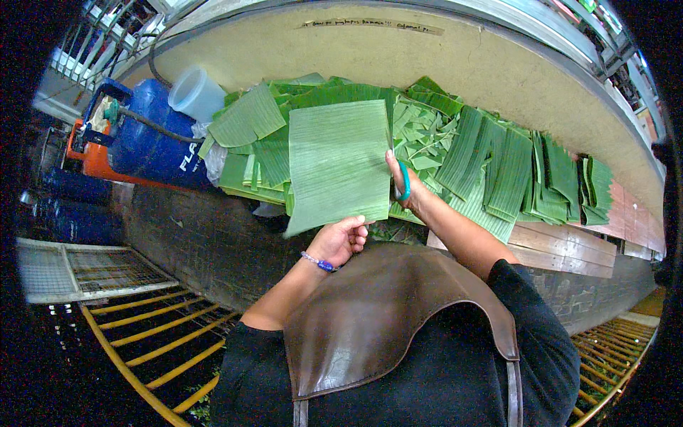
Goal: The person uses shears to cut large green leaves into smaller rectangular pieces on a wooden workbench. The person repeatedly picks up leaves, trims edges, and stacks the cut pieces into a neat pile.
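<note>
Head view: our left hand [341,238] pinches the lower edge of a broad green leaf piece [338,164], fingers closed on it, probably to keep it flat and steady. The leaf is raised in front of us, above the desk [569,248]. Our right hand [415,196] has its fingers curled round teal-handled scissors [405,182] at the leaf's right edge; we cannot tell how far the blades part. Overlapping leaf stacks [509,174] lie apart from most scraps [420,132], perhaps for easy sorting. White lettering marks the blue jug [146,135]; a handwritten strip [370,26] sits on the wall [284,53].
</note>
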A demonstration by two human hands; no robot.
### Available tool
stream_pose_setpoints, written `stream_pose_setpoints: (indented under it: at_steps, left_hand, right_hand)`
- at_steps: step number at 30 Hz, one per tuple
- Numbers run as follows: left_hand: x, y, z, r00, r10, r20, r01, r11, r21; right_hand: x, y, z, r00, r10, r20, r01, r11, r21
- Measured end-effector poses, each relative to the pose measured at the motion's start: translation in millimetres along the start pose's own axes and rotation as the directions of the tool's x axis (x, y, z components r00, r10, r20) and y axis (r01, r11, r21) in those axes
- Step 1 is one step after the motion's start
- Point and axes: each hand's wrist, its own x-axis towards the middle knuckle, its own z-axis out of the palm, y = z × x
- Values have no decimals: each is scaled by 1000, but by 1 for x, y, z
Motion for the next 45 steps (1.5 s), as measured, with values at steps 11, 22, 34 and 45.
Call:
stream_pose_setpoints:
  at_steps: [11,22,34,45]
  left_hand:
    - [0,-4,0,1000,23,-2,-23,998,54]
    - [-12,-1,2,1000,21,-9,-20,996,82]
    - [-21,4,5,1000,27,15,-29,989,148]
    - [-20,7,3,997,42,57,-50,990,132]
  right_hand:
    - [8,16,-10,991,-132,-32,132,991,-11]
    - [27,-1,-25,997,-82,-4,82,990,117]
    - [36,-9,-37,984,-138,-109,143,989,40]
    - [64,-1,-62,955,-261,-144,262,965,-16]
